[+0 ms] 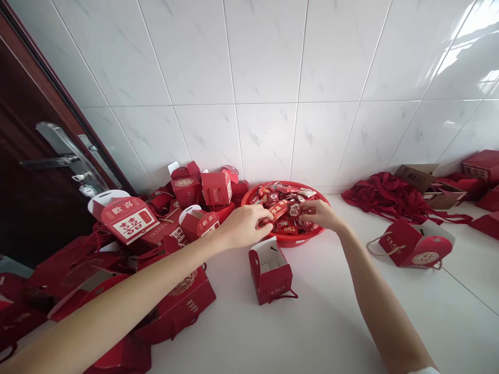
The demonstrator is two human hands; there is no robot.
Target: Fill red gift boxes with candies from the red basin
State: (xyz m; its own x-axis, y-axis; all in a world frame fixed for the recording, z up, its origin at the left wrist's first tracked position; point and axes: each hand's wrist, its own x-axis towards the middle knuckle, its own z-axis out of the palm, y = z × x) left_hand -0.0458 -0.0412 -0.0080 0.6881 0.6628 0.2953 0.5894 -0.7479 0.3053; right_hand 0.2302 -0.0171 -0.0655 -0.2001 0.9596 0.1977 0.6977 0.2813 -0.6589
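A red plastic basket (290, 242) full of red-wrapped candies (286, 226) stands against the tiled wall. Over its left side is my left hand (249, 225), thumb and fingers closed at a red wrapped piece (279, 209). My right hand (320, 214) reaches into the basket's right side, its fingers bent against the candies; whether it grips one is hidden. Just in front of the basket, an open red box (272, 278) with a white inside and a red cord handle stands upright on the white surface.
Many red gift boxes (185, 285) are heaped on the left, beside a dark door (31, 171) with a metal handle. At right are a red box with rope handles (417, 248), a pile of red ribbon (384, 197) and a brown carton (417, 176).
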